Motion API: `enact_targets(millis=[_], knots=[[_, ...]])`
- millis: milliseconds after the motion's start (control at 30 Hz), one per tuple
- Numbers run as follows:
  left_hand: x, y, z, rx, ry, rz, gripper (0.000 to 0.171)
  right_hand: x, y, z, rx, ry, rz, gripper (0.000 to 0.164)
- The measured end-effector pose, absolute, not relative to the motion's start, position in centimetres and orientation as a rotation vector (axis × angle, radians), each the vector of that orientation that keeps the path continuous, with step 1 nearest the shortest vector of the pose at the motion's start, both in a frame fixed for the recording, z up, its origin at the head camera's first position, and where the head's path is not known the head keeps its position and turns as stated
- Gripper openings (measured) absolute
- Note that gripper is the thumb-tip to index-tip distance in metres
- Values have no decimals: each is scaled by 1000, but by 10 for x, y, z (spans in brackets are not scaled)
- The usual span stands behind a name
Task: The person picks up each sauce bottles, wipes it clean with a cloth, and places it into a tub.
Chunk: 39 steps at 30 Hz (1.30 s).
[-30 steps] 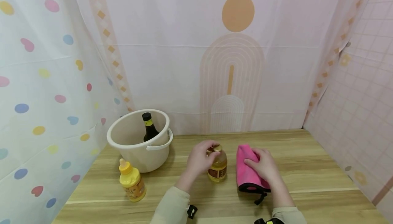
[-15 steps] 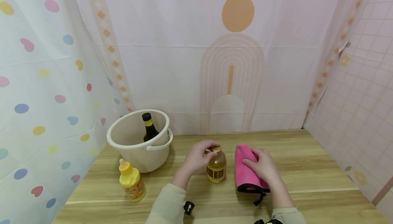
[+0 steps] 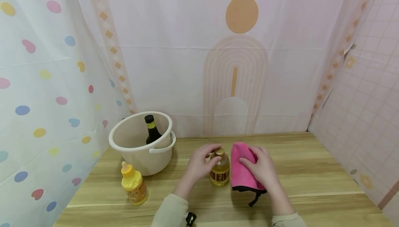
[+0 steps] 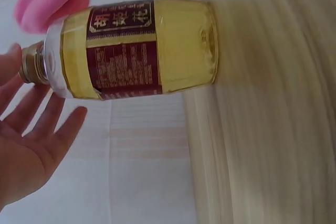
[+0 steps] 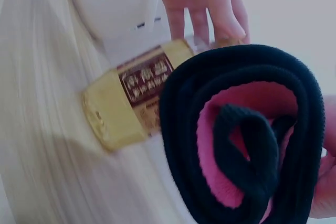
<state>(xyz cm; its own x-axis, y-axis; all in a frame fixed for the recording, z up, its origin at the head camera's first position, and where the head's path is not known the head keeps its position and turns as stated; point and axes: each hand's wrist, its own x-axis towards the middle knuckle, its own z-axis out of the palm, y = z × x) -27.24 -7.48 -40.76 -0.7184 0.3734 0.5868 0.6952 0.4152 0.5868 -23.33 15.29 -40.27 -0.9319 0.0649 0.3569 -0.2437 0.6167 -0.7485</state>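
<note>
In the head view a small bottle of yellow cooking oil (image 3: pixel 219 176) stands upright on the table. My left hand (image 3: pixel 199 163) pinches its gold cap (image 4: pixel 32 62) between thumb and fingers, the other fingers spread, as the left wrist view shows. Just right of the bottle, my right hand (image 3: pixel 263 169) grips a rolled pink towel (image 3: pixel 240 173) with black edging and a hanging loop. The right wrist view looks into the towel's rolled end (image 5: pixel 176 145), which covers part of the bottle. Whether towel and bottle touch cannot be told.
At the back left stands a cream bucket (image 3: pixel 146 161) with a dark, black-capped bottle (image 3: pixel 152 133) inside. A yellow squeeze bottle (image 3: pixel 134 187) stands in front of it. A patterned curtain (image 3: pixel 187 81) hangs behind the wooden table (image 3: pixel 311 178).
My right hand has brought the towel left, closer to the oil bottle. The oil bottle has shifted slightly left and its label has turned a little under my left hand.
</note>
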Motion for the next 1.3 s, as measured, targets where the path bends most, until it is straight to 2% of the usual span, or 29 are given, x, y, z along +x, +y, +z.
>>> enact_targets(millis=[333,567,867,1300], knots=[[-267,-71,-413,-761,-2259,-1237,33,-236,131,-406,236,-2378,1319,55],[-267,-71,-416,-734,-2269,-1399,32,-238,121,-410,236,-2413,1320,56],[-268,-70,-415,-710,-2302,-1362,33,-238,117,-412,263,-2485,1268,50],[-267,-70,-415,-707,-2300,-1349,30,-238,119,-414,248,-2582,1198,50]])
